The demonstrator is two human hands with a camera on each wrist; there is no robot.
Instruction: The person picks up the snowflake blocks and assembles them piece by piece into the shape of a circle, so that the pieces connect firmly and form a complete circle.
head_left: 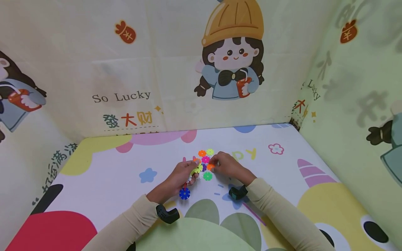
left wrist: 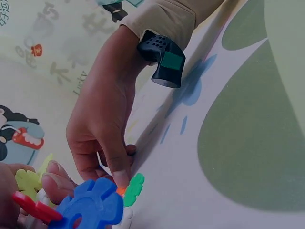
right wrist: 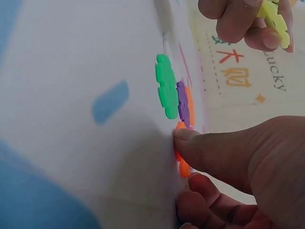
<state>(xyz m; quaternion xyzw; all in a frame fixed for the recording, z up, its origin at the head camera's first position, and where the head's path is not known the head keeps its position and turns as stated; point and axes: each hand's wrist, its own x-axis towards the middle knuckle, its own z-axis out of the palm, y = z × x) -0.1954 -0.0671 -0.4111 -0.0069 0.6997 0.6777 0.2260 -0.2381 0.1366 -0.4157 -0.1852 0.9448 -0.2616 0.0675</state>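
Seemingly, this is pick-up — right hand (head_left: 226, 165) pinching the orange disc (right wrist: 184, 169) just beyond the green disc (head_left: 207, 176), left hand (head_left: 180, 174) (left of it) gripping the yellow disc (head_left: 199, 168) — calling next for a clean lift

The notched blue disc (left wrist: 97, 198) looks like smooth plastic. The beige right sleeve (head_left: 281, 212) looks like matt cloth.

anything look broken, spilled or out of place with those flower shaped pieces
Nothing stands out. The right hand pinches an orange notched plastic disc, the green notched plastic disc nearby looks whole, and the blue notched plastic disc by the left hand shows no visible damage. What the hands cover cannot be judged.
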